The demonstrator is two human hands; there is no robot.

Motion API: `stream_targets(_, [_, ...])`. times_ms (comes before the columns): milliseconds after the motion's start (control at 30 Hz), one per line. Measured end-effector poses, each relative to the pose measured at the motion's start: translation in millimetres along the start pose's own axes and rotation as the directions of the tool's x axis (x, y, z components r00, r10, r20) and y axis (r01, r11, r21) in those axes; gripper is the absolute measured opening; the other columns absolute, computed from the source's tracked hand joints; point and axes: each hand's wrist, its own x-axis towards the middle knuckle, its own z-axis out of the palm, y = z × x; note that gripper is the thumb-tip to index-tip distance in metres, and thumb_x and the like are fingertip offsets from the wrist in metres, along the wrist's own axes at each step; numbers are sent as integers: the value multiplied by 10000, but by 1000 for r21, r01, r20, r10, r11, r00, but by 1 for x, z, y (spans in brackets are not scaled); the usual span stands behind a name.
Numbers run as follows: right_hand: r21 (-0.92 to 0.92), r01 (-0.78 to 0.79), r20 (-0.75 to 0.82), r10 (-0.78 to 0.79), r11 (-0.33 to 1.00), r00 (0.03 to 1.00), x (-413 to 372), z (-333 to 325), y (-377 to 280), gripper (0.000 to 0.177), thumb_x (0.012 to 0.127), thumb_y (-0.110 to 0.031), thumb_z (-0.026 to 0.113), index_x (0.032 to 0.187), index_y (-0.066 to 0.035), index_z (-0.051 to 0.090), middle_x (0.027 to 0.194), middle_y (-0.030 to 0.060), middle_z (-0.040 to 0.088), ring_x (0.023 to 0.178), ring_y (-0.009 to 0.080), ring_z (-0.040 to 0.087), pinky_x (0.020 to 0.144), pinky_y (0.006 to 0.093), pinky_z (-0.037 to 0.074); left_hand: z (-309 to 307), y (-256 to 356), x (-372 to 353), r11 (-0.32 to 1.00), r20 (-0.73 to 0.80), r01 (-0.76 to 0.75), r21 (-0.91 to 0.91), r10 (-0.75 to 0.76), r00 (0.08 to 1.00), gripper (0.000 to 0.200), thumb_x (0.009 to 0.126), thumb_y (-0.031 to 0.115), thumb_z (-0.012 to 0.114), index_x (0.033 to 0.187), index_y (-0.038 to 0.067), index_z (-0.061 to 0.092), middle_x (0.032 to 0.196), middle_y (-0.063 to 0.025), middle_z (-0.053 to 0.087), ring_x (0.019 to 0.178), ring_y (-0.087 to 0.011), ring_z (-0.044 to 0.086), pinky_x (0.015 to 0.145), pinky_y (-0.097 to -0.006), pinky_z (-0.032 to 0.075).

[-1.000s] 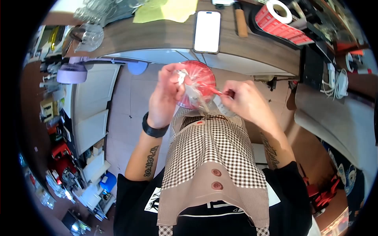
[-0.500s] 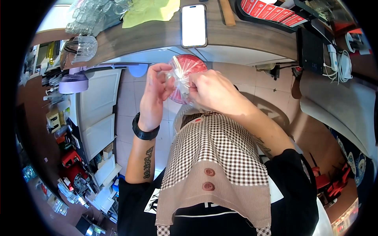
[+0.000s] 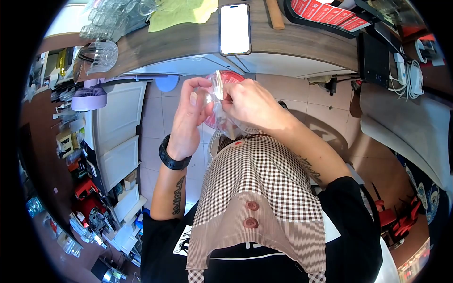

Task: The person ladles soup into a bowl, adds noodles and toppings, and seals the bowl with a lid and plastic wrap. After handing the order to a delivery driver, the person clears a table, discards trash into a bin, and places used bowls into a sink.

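A clear plastic bag point(image 3: 218, 87) is gathered between my two hands, above the lap. My left hand point(image 3: 189, 111) has its fingers curled round the bag's left side, with a black watch on the wrist. My right hand point(image 3: 250, 104) is closed on the bag's gathered part from the right. Behind the bag a round red thing point(image 3: 232, 76) shows in part; the hands and the plastic hide the rest of it. The checked apron point(image 3: 264, 174) lies just below the hands.
A wooden counter point(image 3: 174, 45) crosses the top, bearing a phone point(image 3: 235, 29), a yellow-green cloth point(image 3: 184, 14), clear plastic containers point(image 3: 115, 19), a wooden stick point(image 3: 273, 14) and a black tray of red packets point(image 3: 325, 16). A purple fan point(image 3: 89, 99) is at left.
The gathered plastic has turned more upright between my hands, and less of the red thing shows. My right hand has shifted slightly; both hands remain close together.
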Motion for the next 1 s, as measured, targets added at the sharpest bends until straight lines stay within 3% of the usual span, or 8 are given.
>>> stream_targets(167, [-51, 87, 21, -86, 995, 996, 0, -8, 2, 92, 772, -112, 617, 782, -21, 606, 728, 139, 636, 698, 342, 635, 640, 440, 511, -13, -7, 2, 999, 115, -24, -47, 30, 993, 557, 966, 568, 380, 1194, 61, 404, 871, 28, 555, 710, -16, 379, 668, -167, 304])
stream_targets(267, [-205, 309, -86, -331, 929, 940, -1, -12, 5, 92, 785, -119, 635, 780, -37, 595, 767, 104, 599, 791, 294, 613, 683, 400, 505, -24, -9, 6, 997, 219, -66, -51, 76, 973, 575, 962, 582, 371, 1178, 49, 392, 786, 41, 536, 688, -13, 370, 665, -162, 297])
stream_targets(367, [-240, 392, -82, -421, 888, 903, 1, -23, -2, 102, 776, -132, 660, 818, -56, 607, 817, 85, 572, 886, 261, 577, 753, 371, 489, -19, -5, 6, 994, 230, -91, -57, 102, 968, 593, 954, 602, 365, 1160, 47, 386, 723, 61, 482, 649, -12, 334, 638, -158, 279])
stream_targets(467, [-297, 535, 176, -505, 791, 845, 5, -28, 15, 122, 763, -124, 674, 860, -73, 621, 859, 75, 586, 904, 252, 569, 776, 368, 478, -17, -5, 8, 996, 227, -66, -64, 78, 971, 609, 946, 627, 353, 1134, 48, 386, 683, 80, 415, 622, -14, 302, 603, -166, 263])
stream_targets(567, [-253, 538, 106, -529, 805, 842, 4, -27, 18, 112, 753, -111, 680, 845, -72, 629, 879, 77, 597, 902, 262, 573, 787, 379, 473, -19, -6, 9, 995, 238, -50, -87, 70, 969, 624, 939, 649, 340, 1112, 51, 383, 662, 91, 371, 606, -17, 283, 579, -179, 253])
stream_targets(767, [-187, 446, 182, -415, 875, 891, 8, -29, 3, 102, 751, -116, 687, 788, -46, 621, 767, 98, 603, 836, 280, 588, 760, 388, 482, -29, -6, 12, 989, 246, -94, -116, 121, 962, 640, 933, 664, 332, 1092, 46, 374, 618, 84, 319, 595, -25, 266, 582, -187, 237])
stream_targets(900, [-166, 464, 179, -436, 870, 882, 14, -34, 0, 123, 753, -126, 693, 834, -44, 650, 763, 109, 608, 817, 294, 588, 747, 394, 486, -40, -10, 7, 980, 175, -94, -178, 125, 977, 632, 899, 695, 359, 1099, 96, 384, 572, 76, 296, 530, -40, 221, 520, -222, 144])
stream_targets(1000, [-149, 424, 178, -397, 893, 900, 21, -35, 2, 248, 770, -222, 698, 929, -35, 664, 828, 129, 619, 875, 308, 593, 783, 399, 488, -53, -19, 5, 975, 144, -145, -170, 170, 975, 642, 881, 701, 406, 1106, 100, 383, 594, 72, 327, 544, -37, 246, 518, -211, 167])
